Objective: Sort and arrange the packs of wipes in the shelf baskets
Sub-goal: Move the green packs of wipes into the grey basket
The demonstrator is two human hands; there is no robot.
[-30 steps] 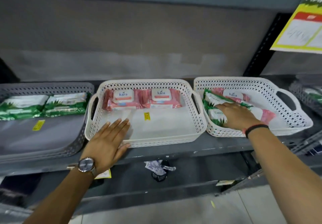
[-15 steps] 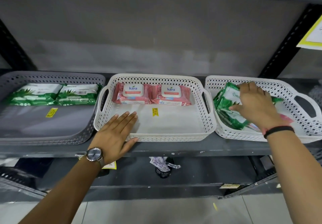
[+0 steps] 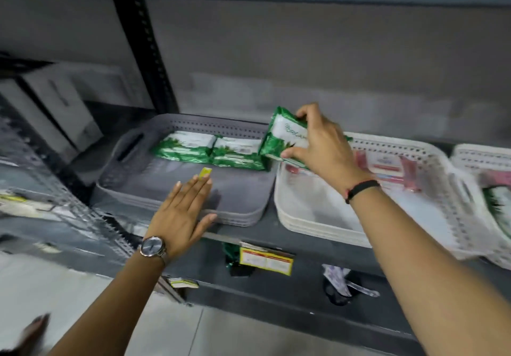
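Observation:
My right hand point(image 3: 323, 145) grips a green pack of wipes point(image 3: 282, 137), held tilted in the air above the seam between the grey basket point(image 3: 154, 189) and the middle white basket point(image 3: 312, 217). Two green packs point(image 3: 210, 149) lie side by side along the grey basket's back wall. My left hand point(image 3: 182, 211) rests flat, fingers spread, on the grey basket's front rim. Pink packs point(image 3: 387, 167) lie at the back of the middle white basket. A third white basket point(image 3: 475, 209) at the far right holds a pink and a green pack, partly cut off.
A black upright shelf post point(image 3: 149, 59) stands behind the grey basket's left end. Grey boxes point(image 3: 52, 106) sit on the neighbouring shelf to the left. A yellow price tag point(image 3: 265, 261) hangs on the shelf edge, with small clutter on the lower shelf point(image 3: 343, 283).
My right hand lifted a green pack out of the right white basket and carried it left to the grey basket. My left hand shifted from the middle basket's rim to the grey basket's rim.

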